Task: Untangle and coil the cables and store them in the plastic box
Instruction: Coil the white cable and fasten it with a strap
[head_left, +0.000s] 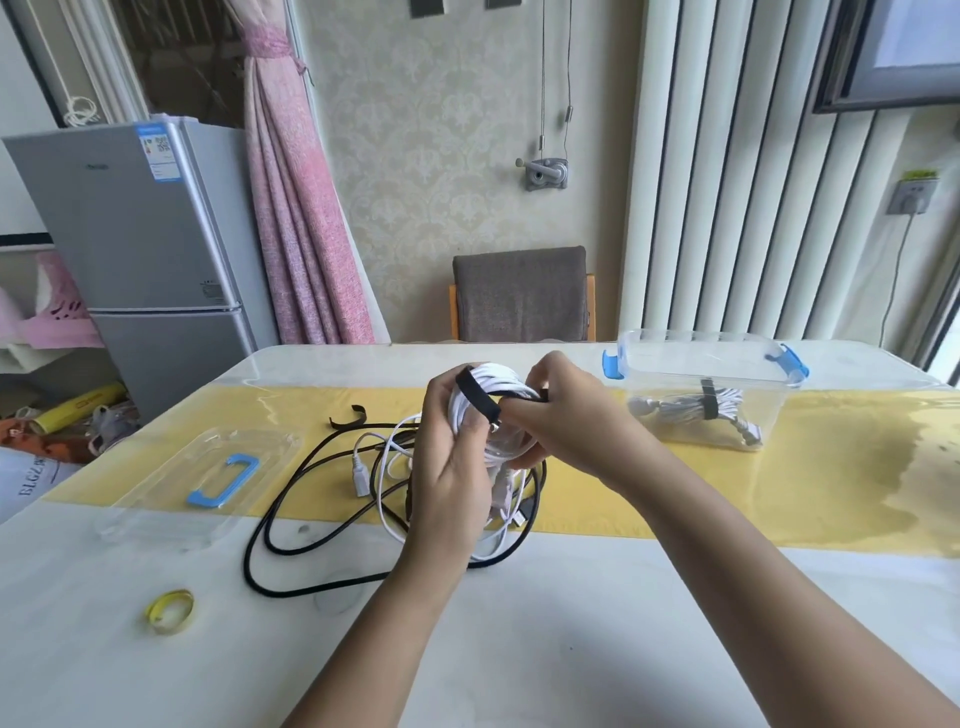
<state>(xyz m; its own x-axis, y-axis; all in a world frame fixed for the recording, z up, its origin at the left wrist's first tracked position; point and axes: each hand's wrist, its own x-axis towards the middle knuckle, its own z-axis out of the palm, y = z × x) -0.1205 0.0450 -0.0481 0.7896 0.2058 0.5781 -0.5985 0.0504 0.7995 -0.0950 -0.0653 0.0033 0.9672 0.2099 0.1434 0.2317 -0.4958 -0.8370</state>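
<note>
White round-section coil (493, 384) held above table (571, 623) centre, flat black strap (475, 397) looped over it, left hand (452, 467) curled round coil, right hand (561, 415) pinching strap end, loose glossy black cable (248, 553) beneath, clear plastic box (701, 364) right.
</note>
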